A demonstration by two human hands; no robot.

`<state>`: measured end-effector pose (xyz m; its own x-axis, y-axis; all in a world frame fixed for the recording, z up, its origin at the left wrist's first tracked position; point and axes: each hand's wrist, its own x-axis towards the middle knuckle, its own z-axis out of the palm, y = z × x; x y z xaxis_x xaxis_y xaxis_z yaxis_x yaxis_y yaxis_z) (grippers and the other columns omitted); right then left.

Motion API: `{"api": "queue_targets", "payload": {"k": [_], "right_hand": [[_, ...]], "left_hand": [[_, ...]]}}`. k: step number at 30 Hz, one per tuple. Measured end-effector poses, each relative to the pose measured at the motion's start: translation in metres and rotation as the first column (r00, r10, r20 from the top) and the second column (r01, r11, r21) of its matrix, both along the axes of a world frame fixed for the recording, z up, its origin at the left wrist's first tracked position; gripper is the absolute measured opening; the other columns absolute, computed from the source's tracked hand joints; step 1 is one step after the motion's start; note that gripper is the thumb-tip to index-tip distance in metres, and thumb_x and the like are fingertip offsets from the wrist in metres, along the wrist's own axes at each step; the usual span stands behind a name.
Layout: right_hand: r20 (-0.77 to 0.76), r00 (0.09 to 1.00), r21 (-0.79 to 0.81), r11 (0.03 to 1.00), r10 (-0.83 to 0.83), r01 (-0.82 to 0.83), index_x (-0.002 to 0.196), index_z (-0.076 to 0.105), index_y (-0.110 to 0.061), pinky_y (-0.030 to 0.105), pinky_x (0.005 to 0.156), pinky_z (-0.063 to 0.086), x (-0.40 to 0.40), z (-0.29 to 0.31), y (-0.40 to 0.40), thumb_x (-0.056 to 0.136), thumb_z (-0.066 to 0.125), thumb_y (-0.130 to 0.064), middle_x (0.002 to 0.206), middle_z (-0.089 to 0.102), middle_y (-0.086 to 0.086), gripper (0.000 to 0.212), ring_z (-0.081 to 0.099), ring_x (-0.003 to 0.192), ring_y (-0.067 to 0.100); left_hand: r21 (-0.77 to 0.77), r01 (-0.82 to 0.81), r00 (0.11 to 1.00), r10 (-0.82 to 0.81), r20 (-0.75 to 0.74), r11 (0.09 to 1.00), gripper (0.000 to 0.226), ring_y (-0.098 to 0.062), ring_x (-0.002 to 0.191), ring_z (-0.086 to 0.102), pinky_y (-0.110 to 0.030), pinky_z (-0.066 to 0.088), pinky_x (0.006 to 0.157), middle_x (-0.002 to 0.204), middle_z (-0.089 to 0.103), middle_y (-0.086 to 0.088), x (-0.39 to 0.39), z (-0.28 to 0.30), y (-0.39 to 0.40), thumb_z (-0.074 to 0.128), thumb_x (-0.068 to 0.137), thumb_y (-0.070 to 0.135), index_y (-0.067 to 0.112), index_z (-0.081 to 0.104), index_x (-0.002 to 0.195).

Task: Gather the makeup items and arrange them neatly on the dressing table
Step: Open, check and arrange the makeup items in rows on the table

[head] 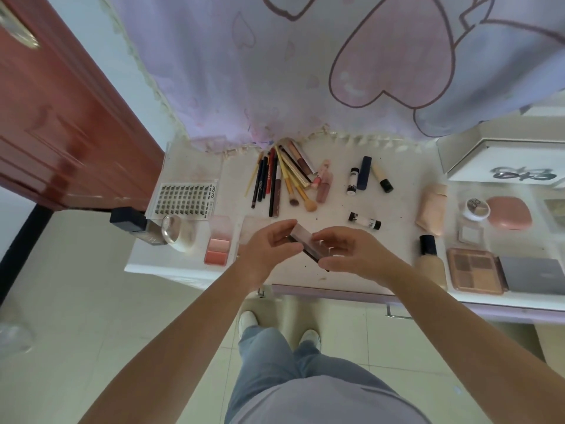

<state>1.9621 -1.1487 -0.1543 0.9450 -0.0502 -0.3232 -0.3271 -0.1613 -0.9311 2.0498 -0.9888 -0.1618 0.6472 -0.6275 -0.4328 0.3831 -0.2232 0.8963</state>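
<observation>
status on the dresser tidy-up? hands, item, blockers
Left hand and right hand both grip a clear-lidded palette above the dressing table. Blush palette close left; nothing blocking.

Left hand (269,249) and right hand (345,252) meet — both grips seemingly curled.

Single head view, steeply downward, close above dressing table (397,209) front edge; wide-angle distortion.

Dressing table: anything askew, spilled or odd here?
Yes. The small white tube lies alone, crosswise to the other tubes. Dark specks dot the table. The brushes fan out unevenly.
</observation>
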Motion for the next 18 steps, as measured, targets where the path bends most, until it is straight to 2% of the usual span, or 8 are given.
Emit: {"api": "queue_targets", "payload": {"k": [3, 7, 9, 11, 15, 16, 18], "right_hand": [[0.002, 1.0, -0.021, 1.0, 0.012, -0.012, 0.086, 0.06, -0.04, 0.017, 0.077, 0.053, 0.005, 0.001, 0.003, 0.068, 0.074, -0.009, 0.092, 0.064, -0.016, 0.038, 0.063, 0.084, -0.001], [-0.041, 0.996, -0.06, 0.995, 0.077, -0.079, 0.091, 0.061, -0.034, 0.022, 0.087, 0.05, 0.009, 0.003, 0.001, 0.066, 0.075, -0.008, 0.095, 0.066, -0.01, 0.039, 0.064, 0.092, 0.009], [-0.06, 0.994, -0.071, 0.993, 0.087, -0.091, 0.096, 0.061, -0.031, 0.023, 0.086, 0.05, 0.008, 0.004, 0.0, 0.068, 0.074, -0.007, 0.096, 0.066, -0.005, 0.039, 0.064, 0.093, 0.012], [-0.054, 0.996, -0.019, 0.997, 0.072, -0.073, 0.092, 0.064, -0.028, 0.023, 0.08, 0.051, 0.007, 0.003, -0.001, 0.072, 0.072, -0.006, 0.093, 0.067, -0.002, 0.031, 0.064, 0.088, 0.012], [-0.063, 0.996, 0.081, 0.995, 0.06, -0.055, 0.086, 0.067, -0.026, 0.013, 0.067, 0.051, 0.005, 0.002, -0.009, 0.067, 0.065, -0.015, 0.078, 0.071, -0.012, 0.022, 0.064, 0.076, -0.001], [-0.068, 0.996, 0.09, 0.994, 0.064, -0.058, 0.086, 0.067, -0.026, 0.012, 0.068, 0.051, 0.006, 0.001, -0.011, 0.072, 0.064, -0.011, 0.077, 0.072, -0.013, 0.021, 0.064, 0.078, -0.001], [-0.083, 0.996, 0.127, 0.992, 0.019, -0.009, 0.088, 0.068, -0.024, 0.016, 0.078, 0.052, 0.008, -0.007, -0.014, 0.085, 0.055, -0.004, 0.083, 0.072, -0.01, 0.024, 0.065, 0.085, 0.002]], "left_hand": [[-0.005, -0.015, 0.999, 0.016, 0.034, 1.0, 0.05, 0.005, 0.071, 0.062, -0.011, 0.05, 0.072, 0.099, 0.058, -0.003, 0.002, -0.002, 0.006, 0.05, 0.08, -0.017, 0.0, 0.044, 0.126], [-0.019, -0.028, 0.999, 0.029, 0.026, 0.999, 0.052, 0.007, 0.068, 0.063, -0.009, 0.05, 0.067, 0.092, 0.061, 0.002, 0.002, -0.009, 0.012, 0.05, 0.078, -0.02, 0.004, 0.046, 0.123], [-0.033, -0.032, 0.999, 0.032, 0.003, 0.999, 0.053, 0.006, 0.069, 0.064, -0.01, 0.051, 0.068, 0.097, 0.06, 0.0, 0.0, -0.011, 0.014, 0.049, 0.077, -0.021, 0.002, 0.045, 0.125], [-0.058, -0.032, 0.999, 0.031, -0.022, 0.998, 0.053, 0.0, 0.076, 0.064, -0.014, 0.052, 0.074, 0.105, 0.058, -0.006, -0.001, -0.012, 0.016, 0.048, 0.078, -0.021, -0.001, 0.044, 0.127], [-0.126, -0.012, 0.993, -0.003, -0.12, 0.992, 0.054, -0.022, 0.099, 0.056, -0.034, 0.045, 0.093, 0.111, 0.056, -0.013, -0.001, -0.014, 0.015, 0.045, 0.08, -0.019, -0.003, 0.04, 0.131], [-0.148, -0.001, 0.986, -0.023, -0.162, 0.989, 0.055, -0.024, 0.102, 0.054, -0.035, 0.044, 0.095, 0.111, 0.056, -0.014, -0.002, -0.015, 0.015, 0.044, 0.081, -0.019, -0.001, 0.038, 0.132], [-0.165, 0.01, 0.972, -0.048, -0.23, 0.986, 0.06, -0.021, 0.102, 0.056, -0.029, 0.048, 0.091, 0.11, 0.059, -0.011, -0.006, -0.022, 0.018, 0.042, 0.082, -0.02, 0.01, 0.037, 0.133]]}}
